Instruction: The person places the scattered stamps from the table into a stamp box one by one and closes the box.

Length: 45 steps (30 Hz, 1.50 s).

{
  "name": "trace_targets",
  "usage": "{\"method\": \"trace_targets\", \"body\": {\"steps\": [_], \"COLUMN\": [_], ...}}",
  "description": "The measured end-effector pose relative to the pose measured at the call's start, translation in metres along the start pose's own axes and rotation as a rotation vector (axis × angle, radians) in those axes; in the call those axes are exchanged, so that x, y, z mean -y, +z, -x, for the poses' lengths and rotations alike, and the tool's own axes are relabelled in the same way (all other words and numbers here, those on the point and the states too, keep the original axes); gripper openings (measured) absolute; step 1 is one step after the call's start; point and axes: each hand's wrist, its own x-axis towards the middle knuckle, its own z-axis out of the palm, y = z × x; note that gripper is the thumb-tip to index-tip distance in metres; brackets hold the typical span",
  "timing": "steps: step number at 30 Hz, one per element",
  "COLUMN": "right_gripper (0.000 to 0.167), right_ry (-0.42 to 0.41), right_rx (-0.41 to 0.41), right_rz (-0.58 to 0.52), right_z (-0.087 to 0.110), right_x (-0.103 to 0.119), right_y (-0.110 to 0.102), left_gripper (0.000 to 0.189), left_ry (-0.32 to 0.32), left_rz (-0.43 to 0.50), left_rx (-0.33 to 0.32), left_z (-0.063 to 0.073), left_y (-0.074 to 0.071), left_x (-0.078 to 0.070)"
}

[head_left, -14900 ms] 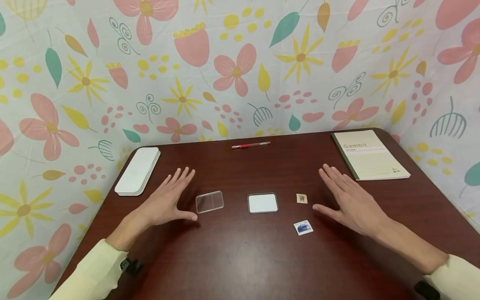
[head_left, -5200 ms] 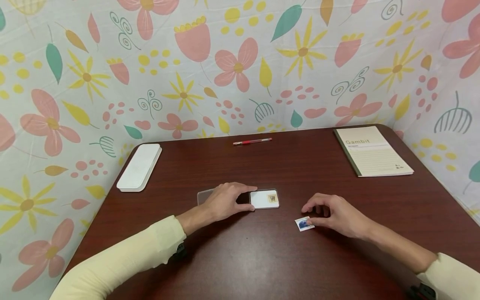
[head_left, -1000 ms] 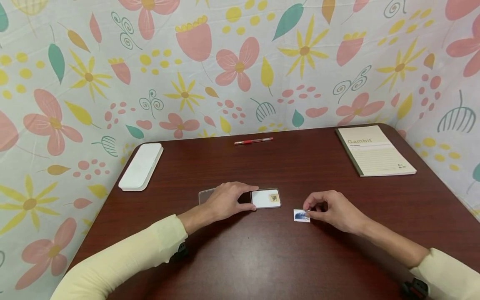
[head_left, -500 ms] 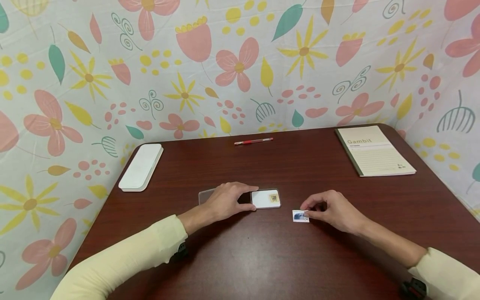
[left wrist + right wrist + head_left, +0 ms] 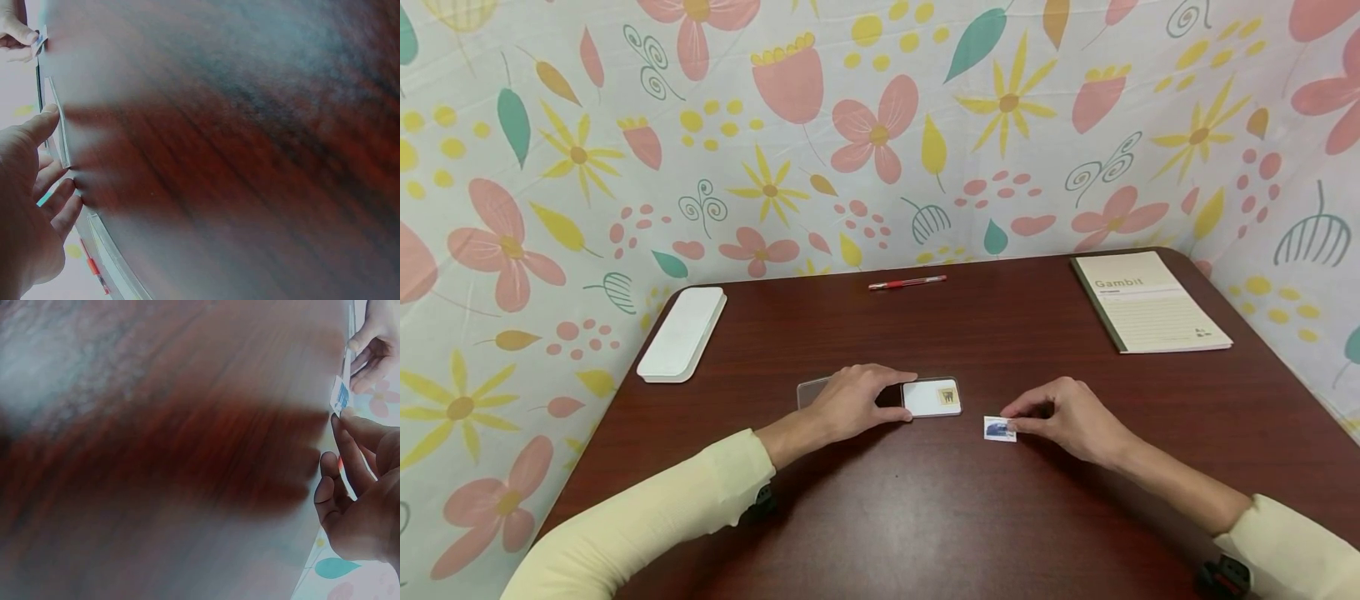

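Note:
Between thumb and index finger, my right hand (image 5: 1071, 421) pinches a small white-edged stamp with a blue picture (image 5: 997, 429). In the right wrist view the stamp (image 5: 339, 397) stands tilted at the fingertips, and its corner is hidden by them. My left hand (image 5: 850, 398) grips the left end of a flat clear-edged case with a white inside (image 5: 921, 398), thumb on the near edge and index finger on the far edge. A tan stamp with a dark figure (image 5: 947, 397) lies at the case's right end. Partly under the left hand is a clear plastic lid (image 5: 808, 392).
A white pencil case (image 5: 681, 335) lies at the back left of the dark wooden table (image 5: 895, 517). At the back edge is a red pen (image 5: 907, 283). A notebook (image 5: 1150, 302) rests at the back right. A flowered cloth (image 5: 880, 150) hangs behind the table.
Since the first frame, the tan stamp has moved onto the white case, the left hand has gripped the case and the right hand has picked up the blue stamp. Lately that stamp shifts slightly left.

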Motion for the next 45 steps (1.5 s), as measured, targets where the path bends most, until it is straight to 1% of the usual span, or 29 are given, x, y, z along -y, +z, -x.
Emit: {"method": "trace_targets", "body": {"steps": [9, 16, 20, 27, 34, 39, 45], "right_gripper": [0.017, 0.019, 0.018, 0.018, 0.014, 0.011, 0.011], "right_ry": [-0.034, -0.102, -0.096, -0.094, -0.137, -0.112, -0.091], "right_rx": [0.000, 0.003, 0.004, 0.002, -0.018, 0.009, 0.053], "right_rz": [-0.027, -0.063, -0.058, -0.041, -0.049, -0.061, -0.078], "right_z": [-0.003, -0.010, -0.015, -0.029, -0.047, -0.060, -0.072], "right_x": [0.004, 0.009, 0.016, 0.029, 0.042, 0.048, 0.052], "right_y": [0.000, 0.000, -0.001, -0.001, 0.000, 0.004, 0.017], "left_gripper": [0.060, 0.060, 0.060, 0.060, 0.060, 0.059, 0.058], "left_ry": [-0.001, -0.012, -0.012, -0.016, -0.014, -0.013, -0.011], "left_rz": [0.000, 0.000, -0.002, -0.003, -0.005, 0.006, 0.017], "left_rx": [-0.006, 0.006, 0.010, 0.013, 0.014, 0.018, 0.019], "left_z": [0.000, -0.001, -0.001, -0.001, -0.002, -0.003, -0.003], "left_y": [0.001, 0.001, 0.001, 0.001, 0.000, 0.000, 0.000], "left_x": [0.001, 0.000, 0.000, 0.000, 0.000, 0.000, 0.001]}}
